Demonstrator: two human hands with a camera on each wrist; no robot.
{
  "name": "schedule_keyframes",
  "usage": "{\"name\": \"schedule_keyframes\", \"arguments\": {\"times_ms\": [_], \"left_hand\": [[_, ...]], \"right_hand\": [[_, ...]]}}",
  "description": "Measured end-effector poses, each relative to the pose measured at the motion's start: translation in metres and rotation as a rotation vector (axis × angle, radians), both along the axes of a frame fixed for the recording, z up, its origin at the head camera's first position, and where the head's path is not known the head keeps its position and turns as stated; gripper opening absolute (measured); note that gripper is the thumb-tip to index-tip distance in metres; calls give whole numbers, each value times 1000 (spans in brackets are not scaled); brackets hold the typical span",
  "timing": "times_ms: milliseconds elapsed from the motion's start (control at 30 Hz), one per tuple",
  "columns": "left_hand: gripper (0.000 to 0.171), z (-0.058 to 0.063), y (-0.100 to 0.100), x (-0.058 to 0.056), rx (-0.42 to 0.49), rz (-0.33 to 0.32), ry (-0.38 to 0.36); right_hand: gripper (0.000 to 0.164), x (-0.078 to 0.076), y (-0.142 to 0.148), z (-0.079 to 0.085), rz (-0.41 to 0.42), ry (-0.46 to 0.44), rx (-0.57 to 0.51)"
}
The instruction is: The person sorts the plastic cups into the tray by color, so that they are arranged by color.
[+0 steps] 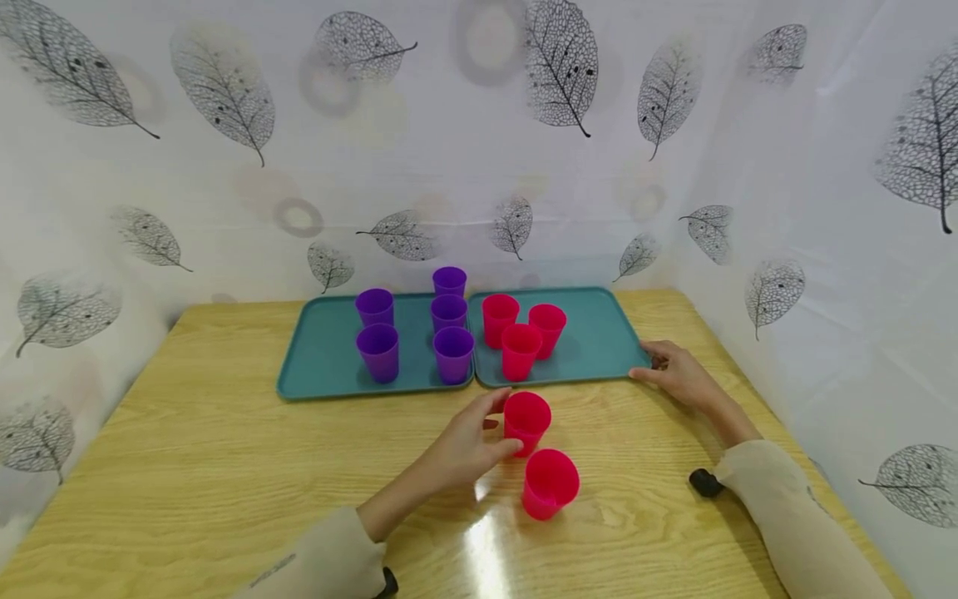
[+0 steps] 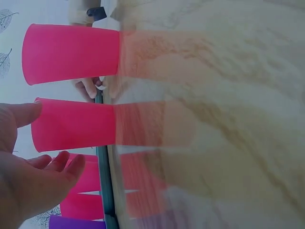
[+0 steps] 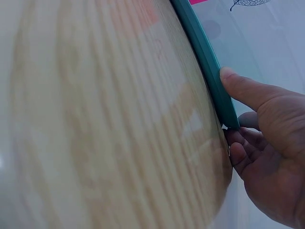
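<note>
My left hand (image 1: pixel 471 441) is at the left side of a red plastic cup (image 1: pixel 527 424) standing upright on the table. In the left wrist view the thumb (image 2: pixel 28 113) overlaps its rim, while the loosely bent fingers (image 2: pixel 66 167) show a gap from its wall. A second upright red cup (image 1: pixel 550 485) stands just nearer to me. My right hand (image 1: pixel 677 374) holds the right teal tray (image 1: pixel 591 333) at its near right corner, thumb on the rim and fingers curled below. Three red cups (image 1: pixel 520 353) stand upright on that tray.
A left teal tray (image 1: pixel 322 349) adjoins the right one and bears several upright purple cups (image 1: pixel 377 353). Both trays lie near the far edge of the wooden table (image 1: pixel 224 466). Behind and beside it hangs a white leaf-patterned curtain (image 1: pixel 434 150).
</note>
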State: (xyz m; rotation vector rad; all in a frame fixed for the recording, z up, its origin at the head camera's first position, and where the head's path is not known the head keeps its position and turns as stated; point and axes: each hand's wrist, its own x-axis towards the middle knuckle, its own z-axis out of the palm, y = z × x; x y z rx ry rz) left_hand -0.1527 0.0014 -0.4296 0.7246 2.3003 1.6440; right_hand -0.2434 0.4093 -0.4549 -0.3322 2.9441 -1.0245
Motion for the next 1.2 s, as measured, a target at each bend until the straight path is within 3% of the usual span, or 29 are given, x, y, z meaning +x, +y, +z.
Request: {"name": "schedule_keyframes", "arguments": {"times_ms": [267,633,933,1200], "left_hand": [[76,0,6,-5,-36,2,1],[70,1,14,-8,13,28,-96],[68,3,19,-10,29,21,-107],[70,12,26,-18,-13,9,-93]], "right_hand": [[69,-1,-1,1,5,16,1],[68,0,0,1,13,20,-13],[69,-1,2,-2,14,9,-9],[69,-1,3,-2,4,-4,-18]]}}
